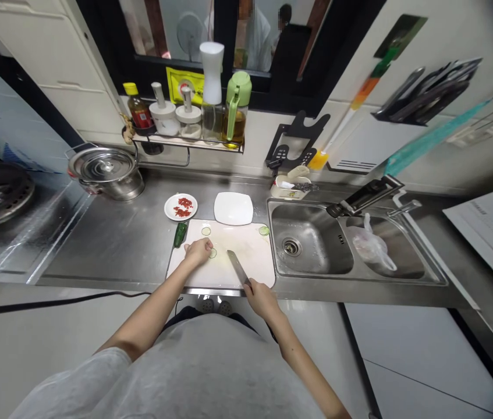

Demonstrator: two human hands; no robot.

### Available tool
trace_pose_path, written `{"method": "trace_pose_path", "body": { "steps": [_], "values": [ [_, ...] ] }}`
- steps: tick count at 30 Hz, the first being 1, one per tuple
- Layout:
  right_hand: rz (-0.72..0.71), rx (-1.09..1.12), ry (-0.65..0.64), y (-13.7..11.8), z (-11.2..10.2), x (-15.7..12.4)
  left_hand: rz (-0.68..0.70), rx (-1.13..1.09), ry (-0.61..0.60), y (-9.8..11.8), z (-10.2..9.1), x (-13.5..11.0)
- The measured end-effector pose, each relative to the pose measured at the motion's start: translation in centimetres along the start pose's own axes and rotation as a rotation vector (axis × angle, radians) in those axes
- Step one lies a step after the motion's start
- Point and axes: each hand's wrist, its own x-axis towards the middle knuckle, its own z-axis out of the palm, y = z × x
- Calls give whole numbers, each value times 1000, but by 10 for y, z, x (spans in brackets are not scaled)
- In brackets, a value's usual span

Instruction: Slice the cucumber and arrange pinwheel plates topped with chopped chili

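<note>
My right hand (pixel 261 298) is closed around the handle of a kitchen knife (pixel 238 267). Its blade points up and left over the white cutting board (pixel 194 276). Fingers bent together, my left hand (pixel 198 252) is at the edge of a thin cucumber slice (pixel 213 254) and seems to pinch it. Another cucumber slice (pixel 206 231) lies flat just above that hand. At the board's upper right corner is a pale green cucumber end piece (pixel 264 230). A dark green cucumber piece (pixel 180 234) rests by the board's left edge.
Behind the board stand a plate of chopped red pieces (pixel 180 207) and a white square plate (pixel 233 208). A double sink (pixel 311 235) is on the right, with a plastic bag (pixel 371 247) in it. A lidded steel pot (pixel 110 174) and a condiment shelf (pixel 189 141) are farther back.
</note>
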Motion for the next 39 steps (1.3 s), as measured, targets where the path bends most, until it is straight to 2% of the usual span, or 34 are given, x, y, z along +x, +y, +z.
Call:
{"method": "trace_pose_path", "body": {
  "steps": [5, 13, 21, 39],
  "values": [
    [-47, -60, -14, -14, 3, -2, 19, 148, 42, -10, 3, 0],
    [-46, -96, -57, -31, 5, 4, 49, 163, 22, -13, 8, 0],
    [-60, -101, -46, -34, 5, 8, 44, 146, 16, -15, 10, 1],
    [-62, -145, -127, -44, -3, 21, 39, 140, -2, -14, 9, 4]
  ]
}}
